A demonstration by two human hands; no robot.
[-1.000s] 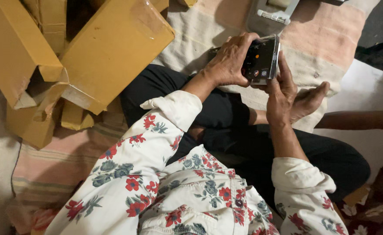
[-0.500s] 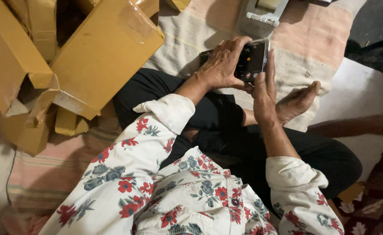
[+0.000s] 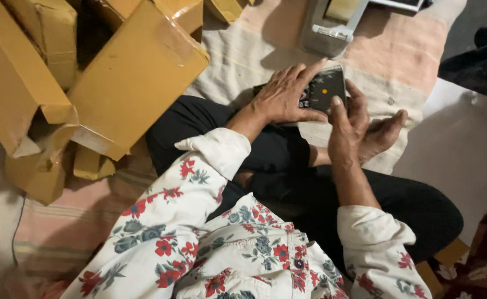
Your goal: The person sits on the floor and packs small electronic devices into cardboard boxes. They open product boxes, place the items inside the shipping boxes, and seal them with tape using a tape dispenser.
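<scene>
I sit cross-legged in black trousers and a white floral shirt. My left hand (image 3: 285, 94) wraps over a small dark circuit board (image 3: 324, 88) with coloured parts and grips it from the left. My right hand (image 3: 347, 123) holds the board's right and lower edge, thumb pressed against its face. Part of the board is hidden under my left fingers. A bare foot (image 3: 385, 133) lies just right of my right hand.
A pile of yellow-brown cardboard boxes (image 3: 127, 77) stands at the left, close to my knee. A grey metal device (image 3: 329, 27) rests on the cream and pink blanket (image 3: 398, 61) beyond my hands. A white sheet (image 3: 465, 149) lies at the right.
Both hands and the board have shifted slightly lower and left in view. My left fingers have slid further over the board; the grip stays the same.
</scene>
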